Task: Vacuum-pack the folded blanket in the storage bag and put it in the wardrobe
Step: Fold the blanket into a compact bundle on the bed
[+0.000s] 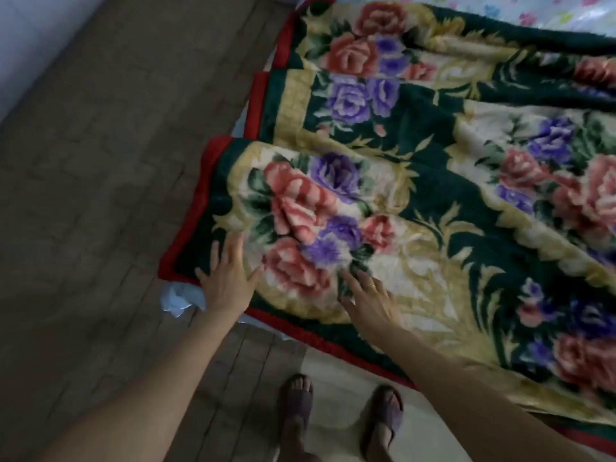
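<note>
Across the right and centre of the frame, a thick blanket [416,201] lies spread in overlapping folds, dark green with cream borders, pink and purple roses, red binding at its edges; three stepped layers show at its left side, each ending in a red hem; at the upper right corner a pale sheet with small coloured flowers [546,11] shows beyond the blanket. Lower centre-left, the left hand [230,278] lies flat on the blanket's near corner, fingers straight and spread, its grip slack and holding nothing; just right of it the right hand [370,303] presses palm-down on the same top layer, fingers extended, a ring on one finger, likewise gripping nothing. Under the corner by the left wrist, a scrap of light blue material [180,300] pokes out; cannot tell what it is. Left half of frame: brownish tiled floor [100,195]. Bottom centre: two feet in dark slippers [340,415] on paler floor.
</note>
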